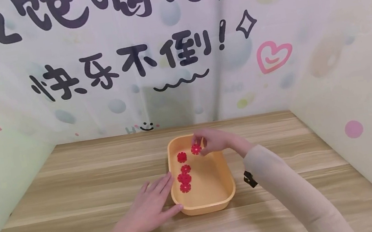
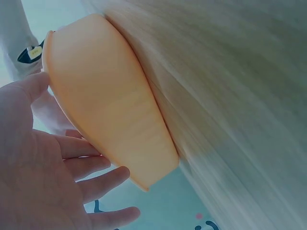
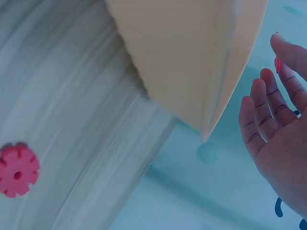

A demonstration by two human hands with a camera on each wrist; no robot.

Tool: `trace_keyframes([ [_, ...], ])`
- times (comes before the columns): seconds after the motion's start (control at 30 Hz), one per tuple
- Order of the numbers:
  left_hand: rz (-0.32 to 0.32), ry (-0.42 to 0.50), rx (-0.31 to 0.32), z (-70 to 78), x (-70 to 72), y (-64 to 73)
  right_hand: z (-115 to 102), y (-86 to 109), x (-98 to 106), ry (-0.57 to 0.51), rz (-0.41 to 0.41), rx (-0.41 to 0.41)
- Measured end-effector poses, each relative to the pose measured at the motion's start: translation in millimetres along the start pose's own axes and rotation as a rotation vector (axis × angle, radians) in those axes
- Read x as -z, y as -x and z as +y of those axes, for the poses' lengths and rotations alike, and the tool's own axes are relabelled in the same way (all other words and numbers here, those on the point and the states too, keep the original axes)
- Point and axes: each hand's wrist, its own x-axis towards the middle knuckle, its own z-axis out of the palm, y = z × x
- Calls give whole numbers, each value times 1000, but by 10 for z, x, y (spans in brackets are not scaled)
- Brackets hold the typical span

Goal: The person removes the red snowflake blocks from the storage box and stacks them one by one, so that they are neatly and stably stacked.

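My right hand (image 1: 212, 139) is over the far end of a yellow-orange plastic tray (image 1: 214, 187), pinching a red notched snowflake disc (image 1: 196, 149) between thumb and finger. In the right wrist view only a sliver of that disc (image 3: 277, 65) shows; the other fingers are loosely bent. My left hand (image 1: 149, 208) touches the tray's left rim with thumb and fingertips, its fingers fairly straight and spread. Several more red discs (image 1: 185, 169) lie along the left side inside the tray, some overlapping. From the left wrist, the tray's outer wall (image 2: 105, 91) is seen beside the fingers.
Another red disc (image 3: 18, 171) lies on the wooden table, outside the tray, in the right wrist view. A back wall (image 1: 100, 112) with black lettering rises behind the table, and pale panels (image 1: 350, 69) stand at both sides.
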Motion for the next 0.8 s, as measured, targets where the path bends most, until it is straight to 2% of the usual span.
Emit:
trace_keyframes([
  [0.43,17,-5,-9,-12,-28,-9,222,384,-5,-77,73,73],
  [0.63,24,-9,-16,-14,-35,-11,347,556,-4,-101,121,68],
  [0.8,19,-6,-12,-12,-34,-6,447,714,23,-133,153,31],
])
